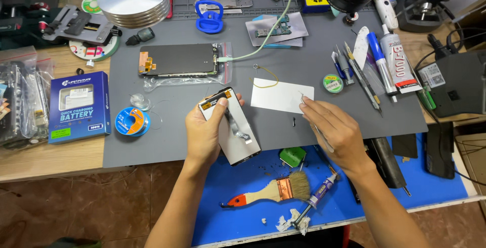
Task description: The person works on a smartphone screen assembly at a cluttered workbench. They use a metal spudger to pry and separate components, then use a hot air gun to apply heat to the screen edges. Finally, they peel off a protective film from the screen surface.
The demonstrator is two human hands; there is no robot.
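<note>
Phone screen panel clasped in left hand; right hand pinches tweezers at white card; best kept steady and level

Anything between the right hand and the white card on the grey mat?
Nothing visible. The right hand already has its fingers on the white card edge; the left hand holds the phone screen apart from it.

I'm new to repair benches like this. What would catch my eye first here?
At the centre, the left hand grips a phone screen panel over the grey mat, while the right hand rests on a white card holding tweezers. A paintbrush lies below on the blue mat.
</note>
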